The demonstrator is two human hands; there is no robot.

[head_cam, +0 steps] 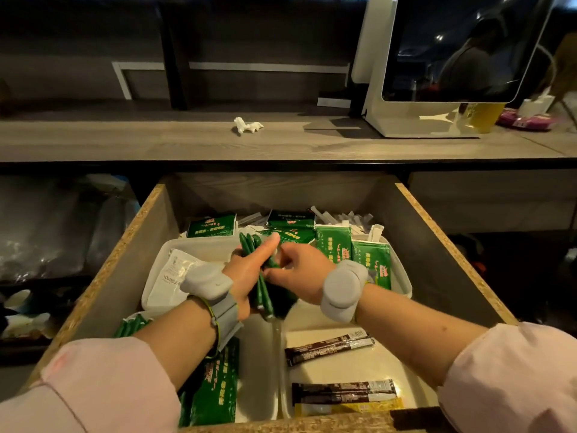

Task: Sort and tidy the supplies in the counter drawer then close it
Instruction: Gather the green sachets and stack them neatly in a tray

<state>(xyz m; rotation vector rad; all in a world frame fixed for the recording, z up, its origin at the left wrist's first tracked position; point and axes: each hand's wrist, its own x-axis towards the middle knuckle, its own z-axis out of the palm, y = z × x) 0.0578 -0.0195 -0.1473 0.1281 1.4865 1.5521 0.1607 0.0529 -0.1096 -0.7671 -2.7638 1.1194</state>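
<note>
The counter drawer (125, 245) stands pulled out below the counter. My left hand (246, 270) grips a bundle of thin green sticks (263, 290) above the middle of the drawer. My right hand (296, 270) pinches the same bundle from the right. Flat green packets (370, 257) stand in the white tray (402, 276) at the back right. More green packets (215, 382) lie at the front left. Dark brown sachets (327, 348) lie in the front right tray. A white packet (171, 273) lies in the tray to the left.
White paper-wrapped sticks (352, 218) lie along the drawer's back. On the counter (156, 142) sits a crumpled white tissue (246, 125), and a white-framed screen (452, 57) stands at the right. Dark clutter fills the shelf (46, 245) left of the drawer.
</note>
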